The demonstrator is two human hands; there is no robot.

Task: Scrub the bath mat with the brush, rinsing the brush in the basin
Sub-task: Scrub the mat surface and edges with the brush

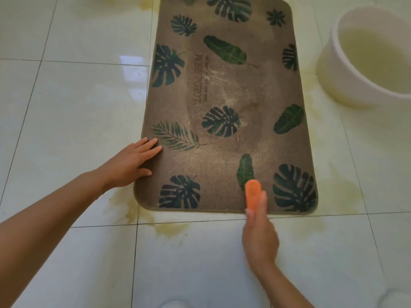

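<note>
Bath mat flat on glossy white tile floor: brown short pile, rounded corners, green leaf prints, lettering "LOREM IPSUM". Orange oblong brush on near edge, right hand fingers wrapped round it. Left hand pressing near-left edge, fingers straight. Round white basin far right, just beside mat, holding cloudy yellowish water. Yellowish puddles around mat

Bath mat lies flat on tiled floor, long axis running away from the person. Basin stands on the floor to the right of the mat's far half, just beside its edge, with water in it. Left hand rests on the mat's left edge, near end. Right hand, before the near edge, holds brush on the mat toward its near right corner. Puddles lie along the near edge.
</note>
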